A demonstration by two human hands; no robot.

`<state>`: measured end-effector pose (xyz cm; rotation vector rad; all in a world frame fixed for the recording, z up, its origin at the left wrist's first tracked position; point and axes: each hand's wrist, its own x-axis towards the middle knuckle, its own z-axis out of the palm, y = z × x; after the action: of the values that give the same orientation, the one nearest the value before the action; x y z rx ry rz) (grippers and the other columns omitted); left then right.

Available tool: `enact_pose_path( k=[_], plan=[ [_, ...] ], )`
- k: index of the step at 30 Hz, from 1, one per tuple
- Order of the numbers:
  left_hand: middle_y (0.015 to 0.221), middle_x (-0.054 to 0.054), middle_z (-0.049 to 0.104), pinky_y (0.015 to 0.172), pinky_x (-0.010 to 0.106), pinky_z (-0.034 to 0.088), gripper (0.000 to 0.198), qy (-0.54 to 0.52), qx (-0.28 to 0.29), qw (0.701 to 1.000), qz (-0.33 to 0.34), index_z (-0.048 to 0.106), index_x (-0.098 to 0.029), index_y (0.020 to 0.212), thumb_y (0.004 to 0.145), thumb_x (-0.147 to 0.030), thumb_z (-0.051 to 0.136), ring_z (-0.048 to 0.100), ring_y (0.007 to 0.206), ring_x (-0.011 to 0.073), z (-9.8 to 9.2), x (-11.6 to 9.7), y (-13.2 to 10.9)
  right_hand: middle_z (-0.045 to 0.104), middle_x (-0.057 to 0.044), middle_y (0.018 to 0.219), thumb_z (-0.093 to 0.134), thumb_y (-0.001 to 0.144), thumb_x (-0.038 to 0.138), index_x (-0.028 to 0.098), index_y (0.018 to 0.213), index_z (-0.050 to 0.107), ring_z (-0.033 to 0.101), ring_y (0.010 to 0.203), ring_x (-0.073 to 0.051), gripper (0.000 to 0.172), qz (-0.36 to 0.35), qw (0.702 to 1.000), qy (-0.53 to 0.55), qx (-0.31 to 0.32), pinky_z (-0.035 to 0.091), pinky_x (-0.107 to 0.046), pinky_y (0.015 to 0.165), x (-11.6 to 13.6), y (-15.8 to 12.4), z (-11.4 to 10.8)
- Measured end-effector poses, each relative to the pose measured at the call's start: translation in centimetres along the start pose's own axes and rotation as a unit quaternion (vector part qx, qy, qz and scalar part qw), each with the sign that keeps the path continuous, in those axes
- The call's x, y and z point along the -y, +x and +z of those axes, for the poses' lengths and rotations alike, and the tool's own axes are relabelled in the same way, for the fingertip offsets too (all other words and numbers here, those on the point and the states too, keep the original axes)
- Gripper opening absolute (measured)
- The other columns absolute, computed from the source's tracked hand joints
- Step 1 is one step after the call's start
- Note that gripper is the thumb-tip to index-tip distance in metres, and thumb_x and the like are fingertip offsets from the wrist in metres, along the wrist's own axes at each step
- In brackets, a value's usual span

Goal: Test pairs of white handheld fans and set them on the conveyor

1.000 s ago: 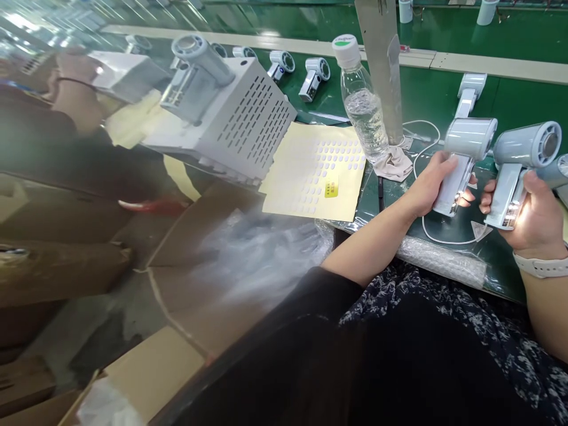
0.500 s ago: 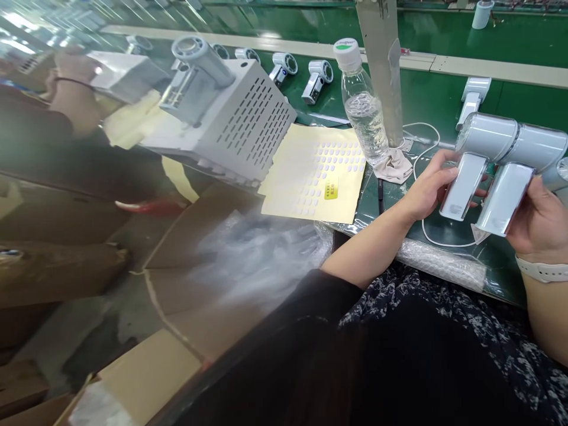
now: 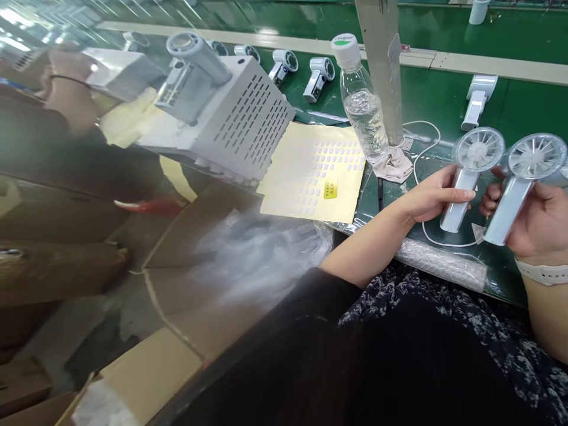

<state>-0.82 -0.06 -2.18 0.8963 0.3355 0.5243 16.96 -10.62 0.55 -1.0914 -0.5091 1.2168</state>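
My left hand (image 3: 437, 192) grips the handle of a white handheld fan (image 3: 456, 204), its round grille (image 3: 479, 149) turned up toward me. My right hand (image 3: 532, 216) holds a matching handheld fan (image 3: 506, 213) by its handle, a short way to the right of the other. The two fan heads are close together but apart. Fingers hide part of each handle. A white cable (image 3: 423, 160) curves across the bench beneath both hands.
A green workbench (image 3: 421, 94) carries a row of fans, a water bottle (image 3: 360, 100), a metal post (image 3: 381, 47) and a yellow sheet of small stickers (image 3: 315, 174). At the left, a co-worker's hand (image 3: 71, 65) is beside a perforated white box (image 3: 244, 112). Cardboard (image 3: 177, 266) lies below.
Both hands have rotated their fans, so the round grilles now face me instead of the handles and barrels. The fans have also moved slightly apart.
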Motion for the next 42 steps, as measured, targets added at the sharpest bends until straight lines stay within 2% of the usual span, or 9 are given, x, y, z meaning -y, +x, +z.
enact_pose_path(
  k=[4,9,12,15,18,22,29,34,42],
  plan=[
    [0.104,0.004,0.077,0.093,0.04,0.06,0.064,-0.027,-0.006,1.0,-0.009,0.061,-0.022,0.119,0.077,-0.05,0.1,0.073,0.091,0.019,-0.4,0.3,0.2,0.064,-0.007,0.07,0.07,0.087,0.046,0.024,0.071,0.069,0.059,0.062,-0.022,0.027,-0.023,0.999,0.016,0.016,0.055,-0.037,0.054,0.2,-0.3,0.3],
    [0.104,0.006,0.085,0.104,0.045,0.061,0.05,-0.035,-0.031,0.999,0.02,0.059,-0.024,0.118,0.081,-0.048,0.081,0.079,0.087,0.0221,-0.5,0.5,0.5,0.071,-0.008,0.077,0.074,0.089,0.052,0.023,0.078,0.075,0.062,0.06,-0.021,0.031,-0.052,0.998,0.01,0.036,0.054,-0.038,0.05,0.1,-0.5,0.2],
    [0.114,0.008,0.088,0.107,0.048,0.062,0.056,-0.027,-0.052,0.997,0.039,0.06,-0.024,0.122,0.078,-0.048,0.084,0.084,0.097,0.0264,-0.5,0.6,0.6,0.075,-0.006,0.086,0.082,0.087,0.052,0.021,0.09,0.079,0.066,0.061,-0.02,0.031,-0.06,0.996,0.038,0.046,0.055,-0.038,0.051,0.0,-0.7,0.0],
    [0.121,0.009,0.088,0.102,0.046,0.063,0.066,-0.003,-0.07,0.996,0.051,0.065,-0.023,0.124,0.074,-0.053,0.095,0.086,0.113,0.0318,-0.5,0.6,0.6,0.071,-0.003,0.081,0.087,0.084,0.05,0.022,0.09,0.078,0.069,0.064,-0.022,0.03,-0.074,0.994,0.063,0.046,0.055,-0.036,0.049,-0.1,-0.8,-0.1],
    [0.115,0.006,0.086,0.093,0.039,0.063,0.073,0.026,-0.085,0.994,0.064,0.07,-0.022,0.121,0.071,-0.062,0.104,0.085,0.111,0.0276,-0.7,0.6,0.6,0.073,-0.006,0.079,0.087,0.083,0.051,0.022,0.088,0.079,0.072,0.068,-0.025,0.031,-0.089,0.994,0.061,0.035,0.054,-0.035,0.047,-0.2,-0.8,-0.1],
    [0.111,0.003,0.085,0.09,0.037,0.065,0.083,0.034,-0.075,0.993,0.082,0.068,-0.025,0.126,0.069,-0.068,0.109,0.084,0.105,0.0228,-0.8,0.7,0.4,0.079,-0.013,0.084,0.078,0.087,0.053,0.017,0.102,0.086,0.077,0.076,-0.031,0.04,-0.102,0.993,0.055,-0.036,0.06,-0.041,0.054,-0.3,-0.5,0.0],
    [0.106,0.001,0.081,0.077,0.032,0.058,0.093,0.05,-0.065,0.993,0.086,0.063,-0.026,0.121,0.064,-0.086,0.105,0.078,0.091,0.0187,-0.5,0.8,0.2,0.086,-0.01,0.09,0.065,0.087,0.028,0.027,0.122,0.08,0.083,0.077,-0.033,0.039,-0.093,0.993,0.037,-0.069,0.066,-0.046,0.058,-0.1,-0.1,0.5],
    [0.099,-0.002,0.076,0.074,0.029,0.054,0.093,0.036,-0.074,0.994,0.079,0.06,-0.025,0.113,0.06,-0.087,0.107,0.074,0.089,0.0166,-0.1,0.5,0.2,0.085,-0.01,0.086,0.06,0.083,0.021,0.024,0.116,0.078,0.082,0.073,-0.029,0.037,-0.076,0.991,0.02,-0.104,0.066,-0.039,0.057,-0.1,0.2,0.6],
    [0.093,-0.004,0.072,0.071,0.027,0.051,0.089,0.049,-0.091,0.993,0.052,0.06,-0.025,0.106,0.062,-0.088,0.105,0.07,0.088,0.014,-0.2,0.3,0.2,0.087,-0.012,0.091,0.061,0.081,0.027,0.022,0.107,0.081,0.085,0.077,-0.034,0.033,-0.049,0.994,0.023,-0.099,0.072,-0.05,0.061,0.0,0.4,0.2]
  ],
)
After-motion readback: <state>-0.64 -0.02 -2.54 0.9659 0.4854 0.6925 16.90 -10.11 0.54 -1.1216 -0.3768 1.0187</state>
